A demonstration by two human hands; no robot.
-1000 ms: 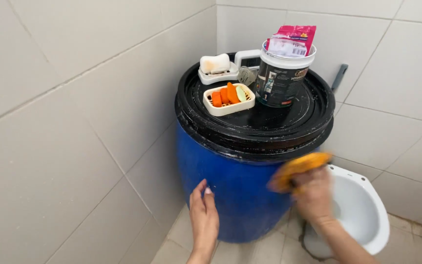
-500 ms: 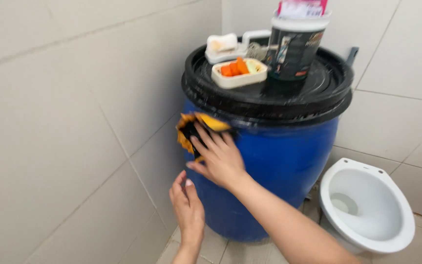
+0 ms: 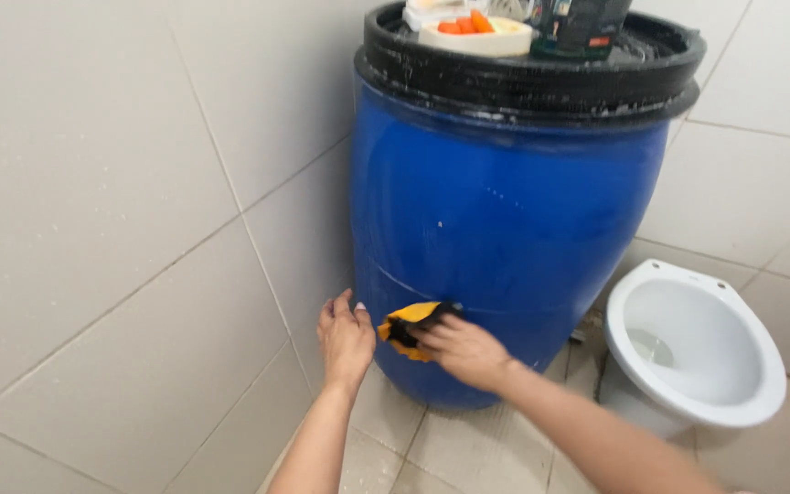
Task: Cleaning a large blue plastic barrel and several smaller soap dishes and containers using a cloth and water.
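Observation:
A tall blue plastic barrel (image 3: 505, 229) with a black lid (image 3: 532, 78) stands against the tiled wall. My right hand (image 3: 459, 348) presses a yellow and black cloth (image 3: 406, 325) against the barrel's lower side. My left hand (image 3: 345, 338) rests flat, fingers apart, on the barrel just left of the cloth, near the wall. On the lid sit a white dish with orange pieces (image 3: 475, 35) and a dark tub (image 3: 582, 26), cut off by the top edge.
A white toilet bowl (image 3: 697, 343) stands low to the right of the barrel. Grey tiled walls (image 3: 139, 229) close in on the left and behind. The tiled floor (image 3: 468, 448) lies under my arms.
My right hand has moved the cloth from near the barrel's top rim down to its lower side. The view has dropped lower. My left hand stays low beside the barrel.

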